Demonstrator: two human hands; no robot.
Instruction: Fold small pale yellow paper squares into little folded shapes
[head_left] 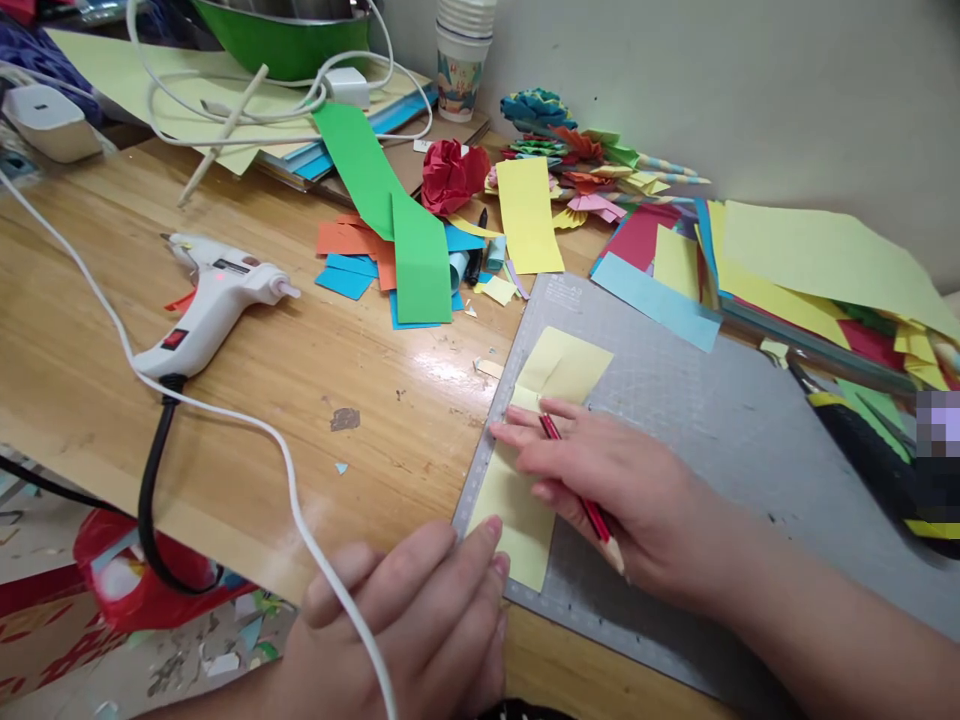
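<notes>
My right hand (611,470) holds a red pencil (581,475) against the palm, its sharpened wooden end pointing down toward me. The fingertips of that hand rest on a pale yellow paper strip (517,510) with a crease across its upper part. Beneath the strip is a grey cutting mat (675,430). My left hand (420,620) is at the lower edge of the strip, fingers stretched and close together, with nothing visible in them. A white cable (300,520) runs in front of this hand. The undersides of both hands are hidden.
A white glue gun (217,300) lies at left. Green strips (422,258), a yellow strip (529,215) and a red paper flower (452,177) lie behind the mat. Paper cups (461,75) stand by the wall. A black-and-yellow handled tool (862,450) is at right.
</notes>
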